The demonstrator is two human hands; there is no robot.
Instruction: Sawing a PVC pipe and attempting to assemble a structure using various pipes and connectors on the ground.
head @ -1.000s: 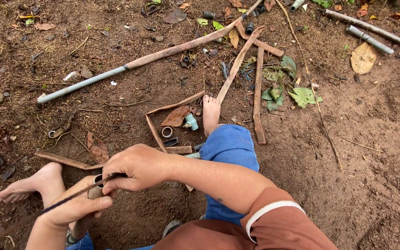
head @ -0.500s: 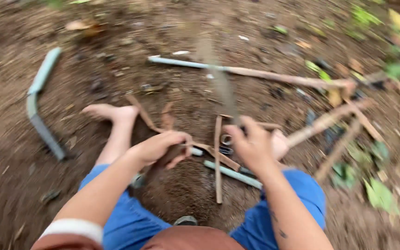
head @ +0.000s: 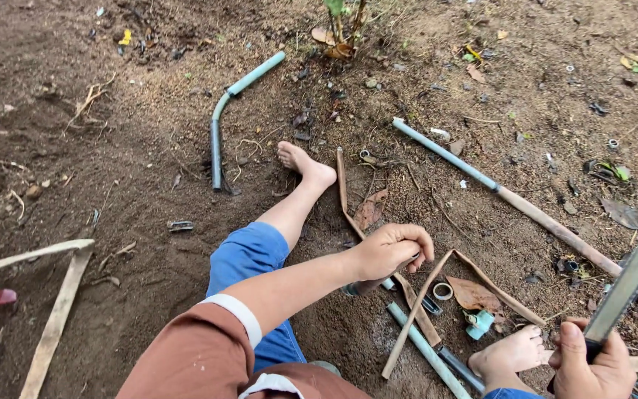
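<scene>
Since a second ago both hands have parted, so now my left hand [head: 393, 251] curls its fingers [head: 416, 238] shut over one small dark piece by one bent brown strip [head: 348, 199] between my two bare feet, while my right hand [head: 592, 366] grips one long grey blade [head: 633, 277] upright, and three pale pipes [head: 219, 125] lie on the soil.

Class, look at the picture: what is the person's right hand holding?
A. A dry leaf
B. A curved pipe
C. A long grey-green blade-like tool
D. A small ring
C: the right hand grips a long grey-green blade-like tool rising toward the frame's right edge, while the curved pipe lies untouched on the soil.
</scene>
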